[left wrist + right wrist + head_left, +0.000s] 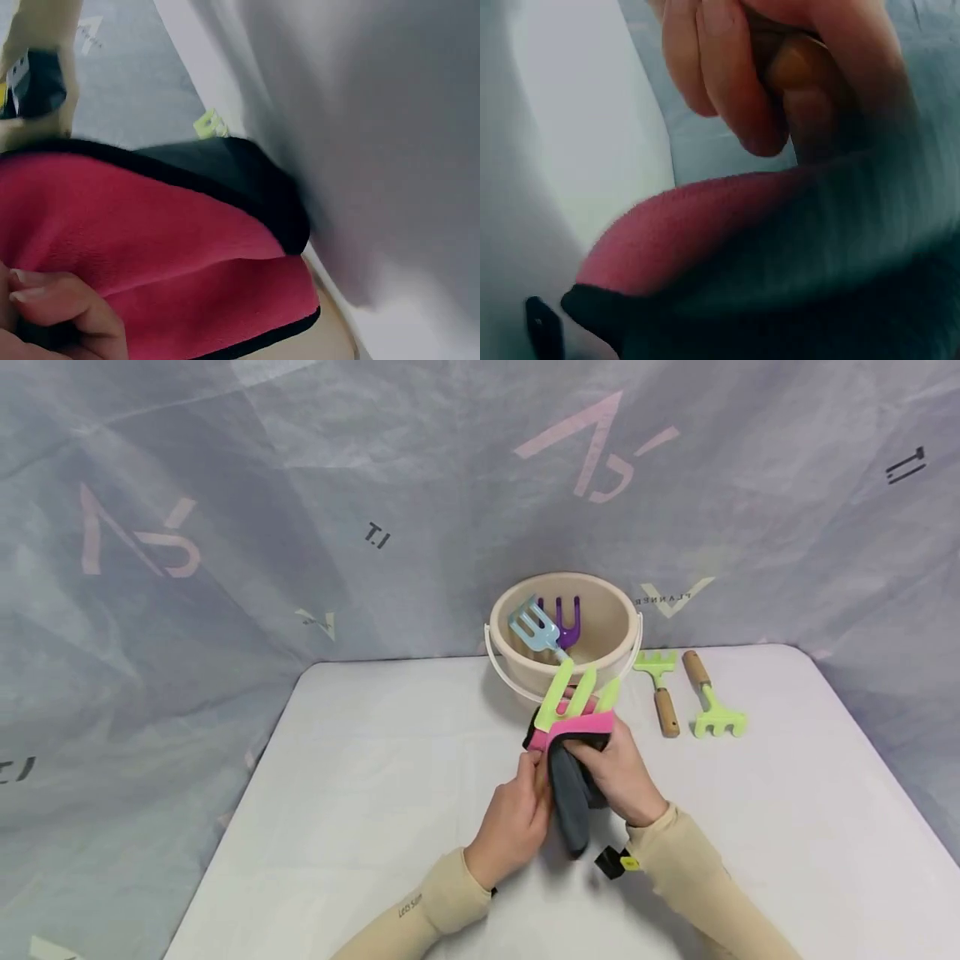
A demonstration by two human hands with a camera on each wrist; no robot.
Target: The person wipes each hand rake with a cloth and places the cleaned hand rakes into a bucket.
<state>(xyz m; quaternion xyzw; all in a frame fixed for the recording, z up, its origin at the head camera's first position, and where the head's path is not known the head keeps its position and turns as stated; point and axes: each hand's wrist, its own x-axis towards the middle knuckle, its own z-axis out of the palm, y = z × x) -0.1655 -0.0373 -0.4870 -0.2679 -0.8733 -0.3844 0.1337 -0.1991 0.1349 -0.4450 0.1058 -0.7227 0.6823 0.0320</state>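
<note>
In the head view my left hand [513, 814] grips the wooden handle [542, 774] of a hand fork with light green tines [556, 695]. My right hand [621, 774] holds a cloth [572, 797], pink on one side, dark grey on the other, with black edging. The cloth wraps round the base of the tines, and its grey part hangs down below. Pink cloth [165, 232] fills much of the left wrist view, beside curled fingers [71, 304]. In the right wrist view, fingers close round the brown handle end [801, 64] above the cloth [682, 232].
Behind the hands stands a beige bucket [517, 672] with a white handle. In it are a light blue fork [536, 628] and a purple fork [570, 633]. A small green rake [664, 697] and another green rake [716, 714] lie right of it on the white table [360, 760].
</note>
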